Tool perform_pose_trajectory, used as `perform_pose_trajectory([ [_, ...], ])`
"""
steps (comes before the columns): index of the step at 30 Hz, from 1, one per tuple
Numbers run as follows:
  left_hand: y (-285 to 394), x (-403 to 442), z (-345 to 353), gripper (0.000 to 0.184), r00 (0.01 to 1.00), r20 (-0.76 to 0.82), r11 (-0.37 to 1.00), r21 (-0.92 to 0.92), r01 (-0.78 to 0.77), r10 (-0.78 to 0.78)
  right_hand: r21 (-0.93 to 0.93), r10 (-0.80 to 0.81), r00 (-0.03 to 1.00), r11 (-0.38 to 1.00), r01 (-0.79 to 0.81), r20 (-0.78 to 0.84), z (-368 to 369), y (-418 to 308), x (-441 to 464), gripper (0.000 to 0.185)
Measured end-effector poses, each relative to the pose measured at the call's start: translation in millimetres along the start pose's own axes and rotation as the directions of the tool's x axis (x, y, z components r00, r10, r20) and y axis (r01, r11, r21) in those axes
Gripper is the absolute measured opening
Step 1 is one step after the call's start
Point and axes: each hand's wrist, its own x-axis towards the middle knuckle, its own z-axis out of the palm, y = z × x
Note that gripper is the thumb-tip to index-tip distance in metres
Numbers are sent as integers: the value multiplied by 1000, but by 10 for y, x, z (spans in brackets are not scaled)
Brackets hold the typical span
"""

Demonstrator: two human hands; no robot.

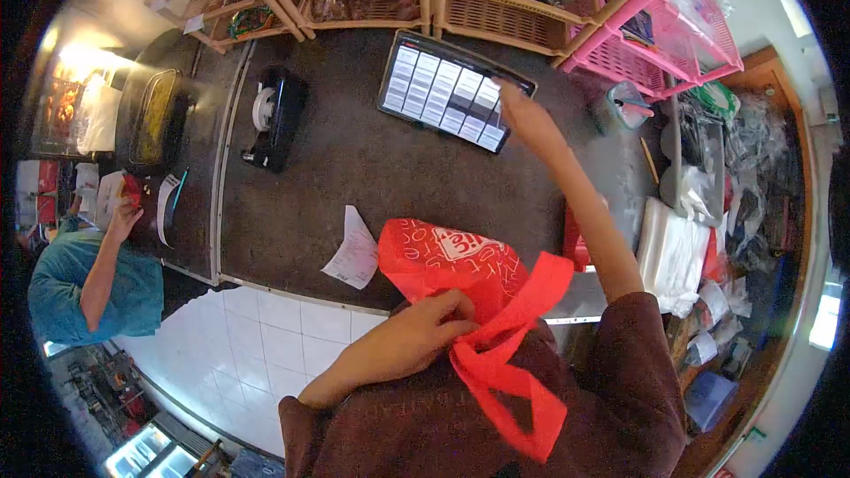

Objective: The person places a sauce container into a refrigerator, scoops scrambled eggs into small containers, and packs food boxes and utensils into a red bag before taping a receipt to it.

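A red printed carry bag (pixel 456 252) with a white logo and long red handles (pixel 518 345) stands against my body at the counter's front edge. My left hand (pixel 434 323) has its fingers curled on the bag near the base of the handles. Farther out, my right hand (pixel 524 115) reaches over the right side of a tablet (pixel 438 88), with a finger stretched toward its lit screen of boxes. Whether the fingertip touches the glass I cannot tell. A white paper receipt (pixel 354 252) lies just left of the bag.
Tan baskets (pixel 363 0) and a pink basket (pixel 629 53) line the back. A black tape dispenser (pixel 274 119) sits left on the dark counter (pixel 319 159). White plastic bags (pixel 673 252) are stacked at right. At left, a co-worker in a teal shirt (pixel 97 288) holds something red.
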Motion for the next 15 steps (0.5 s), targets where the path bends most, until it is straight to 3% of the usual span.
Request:
perform_pose_trajectory([
  [1,40,9,-42,27,1000,10,1000,11,-10,10,-20,-45,991,999,43,-124,-9,49,58,20],
  [4,117,9,-104,28,999,5,993,114,-38,37,438,336,926,868,-233,-173,-400,-261,123,8],
  [7,169,-22,-69,26,991,-91,928,370,-55,95,575,382,910,786,-228,-161,-738,-688,-74,10],
  [9,243,11,-70,24,964,-181,821,567,-59,195,893,423,906,415,-177,-17,-1012,-1253,-286,7],
  [12,284,5,37,20,919,-281,735,678,-14,277,952,460,886,291,-98,-50,-1239,-1886,-631,8],
  [14,270,-37,85,20,911,-259,705,708,-46,320,982,497,864,189,-10,-87,-1319,-2182,-807,7],
  [15,273,-67,113,20,907,-248,687,724,-61,341,970,402,905,236,48,-143,-1291,-2218,-881,6],
])
